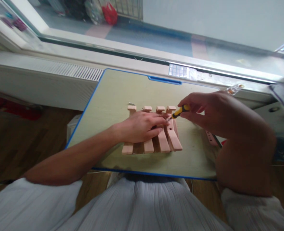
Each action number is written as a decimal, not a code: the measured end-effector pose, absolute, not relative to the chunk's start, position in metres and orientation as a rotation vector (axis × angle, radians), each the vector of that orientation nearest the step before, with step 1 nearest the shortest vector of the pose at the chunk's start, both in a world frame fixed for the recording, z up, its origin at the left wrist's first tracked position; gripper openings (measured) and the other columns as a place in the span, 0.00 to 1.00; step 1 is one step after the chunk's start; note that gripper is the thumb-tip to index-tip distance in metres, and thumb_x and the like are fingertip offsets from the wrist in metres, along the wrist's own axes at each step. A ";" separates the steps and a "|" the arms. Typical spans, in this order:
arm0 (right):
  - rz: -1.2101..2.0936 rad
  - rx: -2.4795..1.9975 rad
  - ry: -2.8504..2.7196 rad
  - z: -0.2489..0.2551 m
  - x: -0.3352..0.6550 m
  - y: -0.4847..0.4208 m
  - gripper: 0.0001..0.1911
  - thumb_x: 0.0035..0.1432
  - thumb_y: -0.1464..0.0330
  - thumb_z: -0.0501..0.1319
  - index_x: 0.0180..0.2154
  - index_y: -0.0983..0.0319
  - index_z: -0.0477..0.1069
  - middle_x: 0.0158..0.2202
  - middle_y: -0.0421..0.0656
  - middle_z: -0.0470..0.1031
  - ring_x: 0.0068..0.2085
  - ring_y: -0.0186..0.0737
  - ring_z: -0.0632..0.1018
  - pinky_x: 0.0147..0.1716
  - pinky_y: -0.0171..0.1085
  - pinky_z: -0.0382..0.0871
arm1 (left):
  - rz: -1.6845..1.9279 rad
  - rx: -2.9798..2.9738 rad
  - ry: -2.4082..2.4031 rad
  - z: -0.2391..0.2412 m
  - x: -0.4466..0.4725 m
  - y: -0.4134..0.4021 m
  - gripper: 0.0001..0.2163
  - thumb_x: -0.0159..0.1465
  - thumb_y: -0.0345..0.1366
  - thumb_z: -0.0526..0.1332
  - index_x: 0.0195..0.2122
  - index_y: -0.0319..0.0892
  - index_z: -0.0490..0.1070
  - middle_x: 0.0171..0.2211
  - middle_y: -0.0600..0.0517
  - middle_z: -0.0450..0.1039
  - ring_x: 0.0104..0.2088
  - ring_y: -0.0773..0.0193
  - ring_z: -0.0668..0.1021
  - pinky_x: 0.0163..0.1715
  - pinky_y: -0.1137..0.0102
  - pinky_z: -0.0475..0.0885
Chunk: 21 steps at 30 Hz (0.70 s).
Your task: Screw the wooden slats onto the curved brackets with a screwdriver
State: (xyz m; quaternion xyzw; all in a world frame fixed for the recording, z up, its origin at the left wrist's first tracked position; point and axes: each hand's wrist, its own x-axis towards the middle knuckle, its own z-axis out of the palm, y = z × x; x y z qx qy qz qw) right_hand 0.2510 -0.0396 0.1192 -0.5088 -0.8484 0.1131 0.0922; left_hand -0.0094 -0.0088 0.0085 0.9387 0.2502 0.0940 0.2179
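Left hand [146,124]: laid across the slatted wooden piece [163,142], fingers extended; whether they pinched anything was hidden.
Right hand [210,107]: closed around a yellow-and-black screwdriver [181,111], tip at the rightmost slat [174,139], near the left fingertips.
Slatted wooden piece: under the left hand, apparently light and stiff, probably best held by its outer slats.
Worktop [122,86]: pale, blue-edged, beneath both hands.
Room: radiator [84,72] and window [156,62] beyond the hands; a red bag [110,13] lay farthest.
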 end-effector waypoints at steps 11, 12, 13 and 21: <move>0.022 -1.806 -2.357 0.107 0.233 -0.028 0.25 0.65 0.42 0.62 0.27 0.54 0.74 0.22 0.45 0.73 0.26 0.44 0.71 0.30 0.44 0.51 | 0.290 2.578 0.684 0.005 -0.010 -0.007 0.18 0.79 0.40 0.56 0.66 0.54 0.76 0.71 0.56 0.73 0.68 0.56 0.78 0.71 0.57 0.71; 0.017 -1.822 -2.354 0.106 0.232 -0.027 0.26 0.66 0.43 0.62 0.26 0.54 0.74 0.21 0.45 0.73 0.25 0.44 0.71 0.30 0.44 0.51 | 0.287 2.579 0.681 0.005 -0.010 -0.007 0.18 0.79 0.40 0.56 0.66 0.54 0.76 0.71 0.56 0.73 0.68 0.56 0.78 0.71 0.57 0.71; 0.017 -1.831 -2.359 0.106 0.233 -0.027 0.25 0.66 0.44 0.61 0.27 0.54 0.75 0.22 0.45 0.73 0.26 0.45 0.72 0.30 0.44 0.51 | 0.282 2.580 0.675 0.006 -0.011 -0.007 0.18 0.79 0.40 0.56 0.66 0.54 0.75 0.71 0.56 0.73 0.68 0.56 0.77 0.71 0.57 0.71; 0.309 -1.697 -2.369 0.114 0.243 -0.031 0.15 0.65 0.52 0.66 0.44 0.53 0.83 0.30 0.43 0.82 0.29 0.45 0.78 0.32 0.45 0.64 | 0.268 2.581 0.696 0.008 -0.009 -0.009 0.17 0.79 0.39 0.56 0.65 0.55 0.76 0.73 0.59 0.70 0.69 0.56 0.77 0.71 0.58 0.70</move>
